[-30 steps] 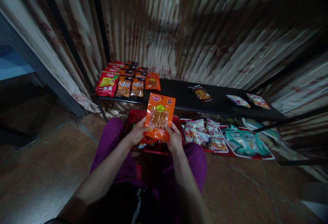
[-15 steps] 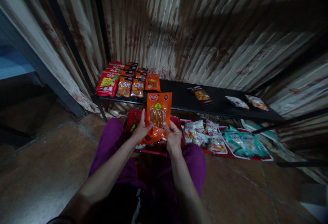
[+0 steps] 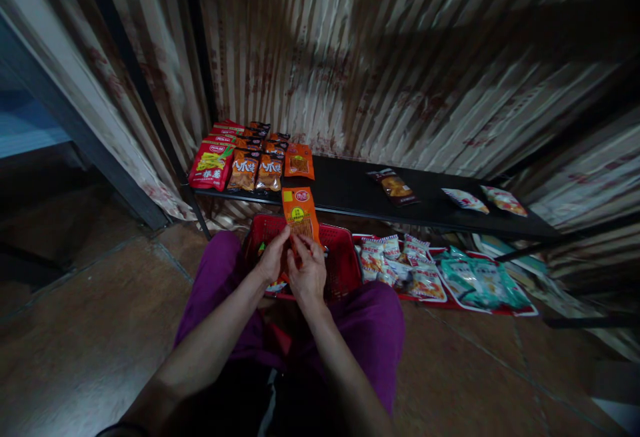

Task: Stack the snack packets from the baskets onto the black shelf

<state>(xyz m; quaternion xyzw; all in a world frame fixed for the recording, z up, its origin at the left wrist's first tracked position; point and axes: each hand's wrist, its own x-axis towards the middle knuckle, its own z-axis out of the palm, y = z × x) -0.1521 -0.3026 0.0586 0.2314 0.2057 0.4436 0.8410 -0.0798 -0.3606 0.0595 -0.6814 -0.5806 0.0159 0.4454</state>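
An orange snack packet [image 3: 300, 214] stands tilted over the red basket [image 3: 350, 245] between my knees, its printed front facing me. My left hand [image 3: 273, 258] is closed on the packet's lower left edge. Across its lower part lies my right hand [image 3: 307, 269], fingers bent against it and hiding the bottom. Just beyond, a similar orange packet [image 3: 299, 161] rests on the black shelf [image 3: 340, 187]. Other packets lie inside the basket, mostly covered by my hands.
Red snack bags [image 3: 213, 164] and orange-black bags [image 3: 270, 172] stand in rows at the shelf's left end. Farther right lie a brown packet [image 3: 394, 187] and two white packets [image 3: 465, 200]. Trays with white bags [image 3: 425, 280] and green bags [image 3: 480, 280] sit on the floor.
The held packet has turned and shifted slightly left and down. My right hand has moved left from its right edge, closer to my left hand.
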